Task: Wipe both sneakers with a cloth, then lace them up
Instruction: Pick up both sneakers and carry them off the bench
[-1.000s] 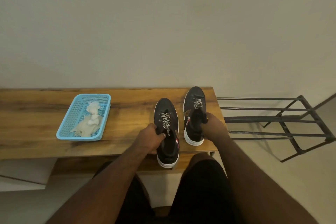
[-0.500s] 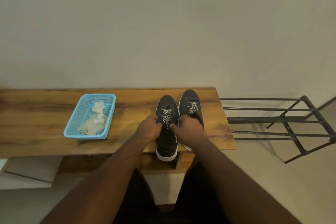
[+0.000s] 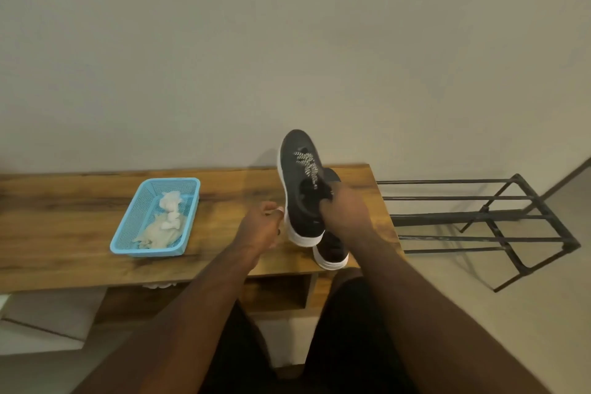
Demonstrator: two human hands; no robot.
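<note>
Blue basket (image 3: 128,235), perhaps cloth (image 3: 161,229), beside sneakers (image 3: 302,192)

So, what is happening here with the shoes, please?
A person is working at a wooden bench. The right hand grips one black sneaker at its opening and holds it lifted, toe up, above the bench. The second sneaker lies on the bench behind it, near the front edge. The left hand is beside the lifted sneaker, fingers loosely curled, holding nothing. The cloth lies in the blue basket, so wiping has not begun.
</note>
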